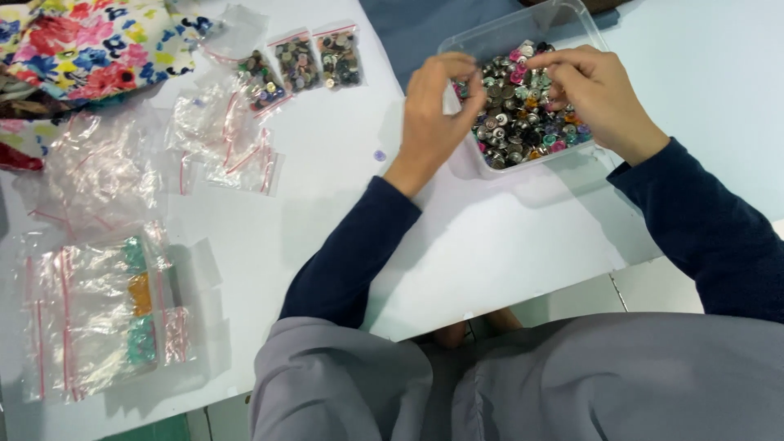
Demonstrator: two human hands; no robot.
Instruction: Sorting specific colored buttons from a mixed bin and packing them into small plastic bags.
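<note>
Over a white table (343, 163), two bare hands work a clear plastic tub (523, 28) heaped with small metal and coloured buttons (523, 122), far too many to count. That rectangular tub lies with its long axis angled away toward the upper right. One left hand (433, 114) curls at its near rim, fingertips pinched together; one right hand (592, 90) reaches in, fingers bent onto the heap. Three filled zip bags (298, 61) sit side by side to the left, near empty bags (220, 139).
</note>
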